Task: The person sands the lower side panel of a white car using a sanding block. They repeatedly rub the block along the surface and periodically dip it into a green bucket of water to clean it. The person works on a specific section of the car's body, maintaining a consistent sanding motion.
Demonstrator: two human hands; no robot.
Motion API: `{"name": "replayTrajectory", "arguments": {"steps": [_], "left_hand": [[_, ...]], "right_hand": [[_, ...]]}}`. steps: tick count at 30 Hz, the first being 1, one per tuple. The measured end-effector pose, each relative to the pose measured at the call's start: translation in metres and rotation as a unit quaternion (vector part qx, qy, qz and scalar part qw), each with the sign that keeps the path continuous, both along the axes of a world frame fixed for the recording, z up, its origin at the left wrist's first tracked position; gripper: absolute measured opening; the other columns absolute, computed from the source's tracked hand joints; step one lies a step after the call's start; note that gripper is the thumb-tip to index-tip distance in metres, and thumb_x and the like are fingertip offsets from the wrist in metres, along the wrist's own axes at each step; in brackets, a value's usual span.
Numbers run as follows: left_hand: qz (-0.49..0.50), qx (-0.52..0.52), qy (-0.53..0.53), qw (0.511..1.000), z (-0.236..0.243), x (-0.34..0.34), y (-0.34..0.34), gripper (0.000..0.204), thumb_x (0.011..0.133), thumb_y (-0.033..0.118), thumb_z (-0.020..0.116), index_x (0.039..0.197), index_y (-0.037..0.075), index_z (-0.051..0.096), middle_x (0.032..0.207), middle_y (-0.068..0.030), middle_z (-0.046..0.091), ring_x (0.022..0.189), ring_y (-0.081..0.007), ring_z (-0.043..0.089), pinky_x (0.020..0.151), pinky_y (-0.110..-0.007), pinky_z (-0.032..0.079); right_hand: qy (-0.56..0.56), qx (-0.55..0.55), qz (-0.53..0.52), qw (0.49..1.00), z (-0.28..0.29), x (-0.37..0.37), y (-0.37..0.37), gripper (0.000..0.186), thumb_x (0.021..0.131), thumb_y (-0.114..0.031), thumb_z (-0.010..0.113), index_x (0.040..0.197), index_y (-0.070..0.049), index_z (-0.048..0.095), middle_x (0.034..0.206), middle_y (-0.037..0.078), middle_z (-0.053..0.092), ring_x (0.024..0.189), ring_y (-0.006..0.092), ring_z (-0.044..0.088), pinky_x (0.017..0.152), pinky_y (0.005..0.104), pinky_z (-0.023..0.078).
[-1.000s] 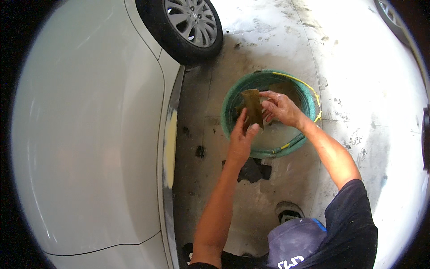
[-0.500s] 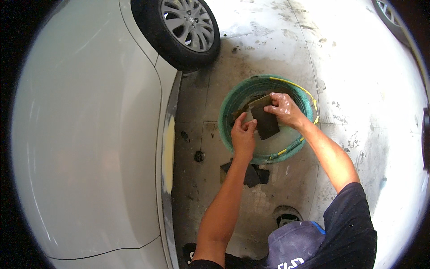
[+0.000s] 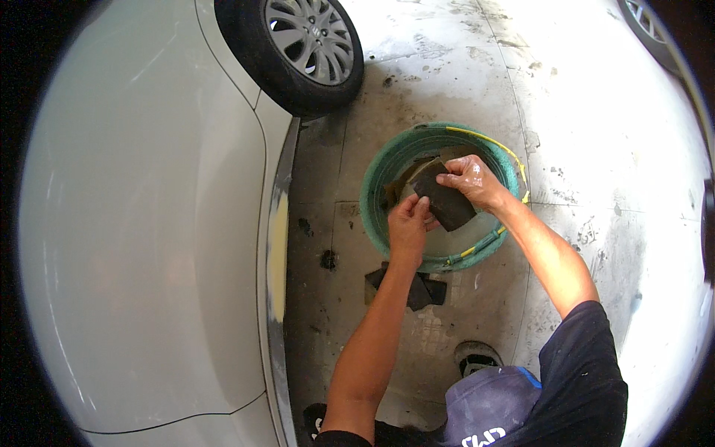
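Over a green round tub [image 3: 376, 223] of cloudy water I hold a dark, wet-looking sheet of sandpaper [image 3: 447, 205]. My right hand [image 3: 473, 179] pinches its upper right part between thumb and fingers, and the skin shines wet. At the sheet's left edge, my left hand [image 3: 410, 223] is closed on it, thumb on top and fingers partly hidden beneath. Further brownish sheets lie in the tub behind the held one, partly covered by it. Below the tub, beside my left forearm, several dark sheets [image 3: 424, 290] lie overlapping on the floor.
A pale car [image 3: 149, 223] fills the left side, with a yellowish filler patch [image 3: 278, 257] along its lower edge. Its wheel [image 3: 313, 45] stands beyond the tub's upper left. Another wheel [image 3: 652, 33] shows at the far right. My shoe [image 3: 477, 356] rests on the stained floor.
My left hand has come up to the sandpaper's left edge and closed on it. The sheet has tilted, its lower end swinging to the right.
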State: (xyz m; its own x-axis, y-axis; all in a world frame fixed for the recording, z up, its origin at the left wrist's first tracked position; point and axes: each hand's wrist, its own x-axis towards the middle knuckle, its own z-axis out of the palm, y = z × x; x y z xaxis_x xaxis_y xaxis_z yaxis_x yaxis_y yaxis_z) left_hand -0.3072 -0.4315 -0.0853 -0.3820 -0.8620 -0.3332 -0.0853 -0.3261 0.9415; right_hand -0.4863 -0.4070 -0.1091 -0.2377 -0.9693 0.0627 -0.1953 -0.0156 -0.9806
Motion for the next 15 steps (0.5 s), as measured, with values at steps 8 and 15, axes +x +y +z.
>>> {"name": "replayTrajectory", "arguments": {"steps": [8,15], "left_hand": [[-0.104,0.045,0.025,0.993,-0.007,0.0,0.0,0.022,0.094,0.014,0.058,0.112,0.002,0.061,0.098,-0.0057,0.066,0.081,-0.0156,0.065,0.07,-0.033,0.057],[-0.094,-0.008,-0.213,0.972,-0.022,0.008,-0.019,0.036,0.088,0.008,0.06,0.123,-0.001,0.056,0.111,-0.0157,0.064,0.093,-0.0276,0.065,0.072,-0.036,0.057]], "right_hand": [[-0.077,-0.05,-0.033,0.995,-0.002,0.001,-0.001,0.04,0.079,-0.016,0.07,0.059,-0.002,0.038,0.06,-0.001,0.028,0.061,0.0074,0.03,0.051,0.0318,0.028],[0.307,0.034,-0.072,0.948,-0.015,0.01,-0.002,0.038,0.081,-0.011,0.068,0.114,-0.007,0.051,0.079,0.013,0.06,0.086,0.0298,0.061,0.075,0.0405,0.048]]}}
